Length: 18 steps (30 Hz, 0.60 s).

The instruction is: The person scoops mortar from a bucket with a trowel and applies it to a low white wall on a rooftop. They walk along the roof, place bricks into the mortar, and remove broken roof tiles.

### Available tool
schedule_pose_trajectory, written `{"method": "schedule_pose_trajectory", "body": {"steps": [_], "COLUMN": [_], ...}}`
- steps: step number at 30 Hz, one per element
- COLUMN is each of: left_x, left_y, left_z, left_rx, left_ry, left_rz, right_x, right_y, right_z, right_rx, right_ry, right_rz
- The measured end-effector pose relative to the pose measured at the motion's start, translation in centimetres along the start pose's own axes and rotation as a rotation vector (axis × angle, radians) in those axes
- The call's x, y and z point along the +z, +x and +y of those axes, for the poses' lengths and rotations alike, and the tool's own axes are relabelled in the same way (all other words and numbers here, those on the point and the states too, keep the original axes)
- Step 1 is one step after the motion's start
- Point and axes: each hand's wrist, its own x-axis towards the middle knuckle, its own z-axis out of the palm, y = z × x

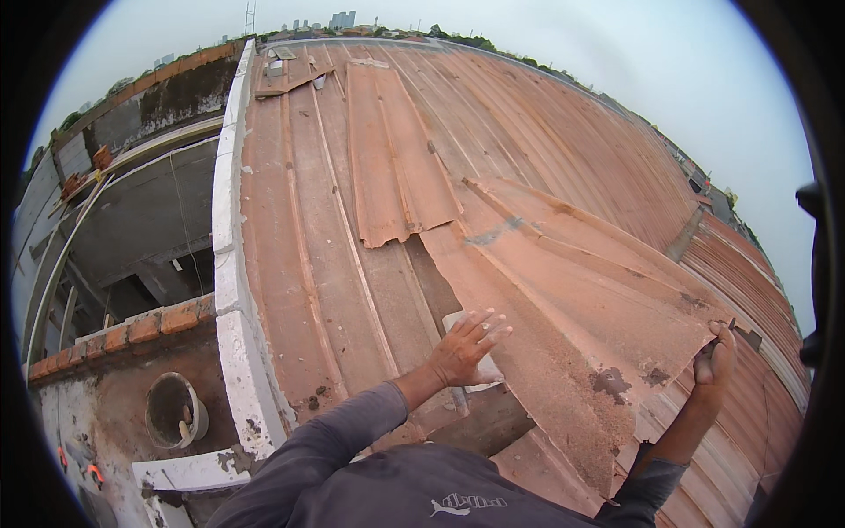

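Observation:
My right hand [717, 356] is closed on the far right edge of a loose, rust-pink corrugated roofing sheet [563, 308], which slants across the roof with a torn, ragged near end. My left hand [473, 346] has its fingers spread, palm down, close to the sheet's left edge. Partly under that hand lies a flat white piece [484, 374]; what it is, I cannot make out. A second loose sheet [392, 158] lies farther up, its ragged lower end next to the first one. A dark gap [480, 422] shows below my left hand.
A white parapet wall [227, 220] bounds the roof on the left. Beyond it, a lower area holds a bucket [176, 411], a brick ledge [141, 327] and a deep opening. A bent metal scrap [295, 84] lies far up the ribbed roof [528, 114].

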Motion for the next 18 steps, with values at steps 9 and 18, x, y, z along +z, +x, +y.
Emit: {"method": "schedule_pose_trajectory", "body": {"steps": [9,18], "left_x": [0.5,-15.3], "left_y": [8.5,27.8], "left_z": [7.8,10.4], "left_rx": [0.256,0.076], "left_ry": [-0.150,-0.450], "left_rz": [0.418,0.732], "right_x": [-13.1,-5.8], "right_y": [7.2,14.6], "right_z": [-21.1,-42.3], "right_rx": [-0.135,-0.371], "right_ry": [-0.029,-0.186], "right_rz": [-0.082,-0.169]}}
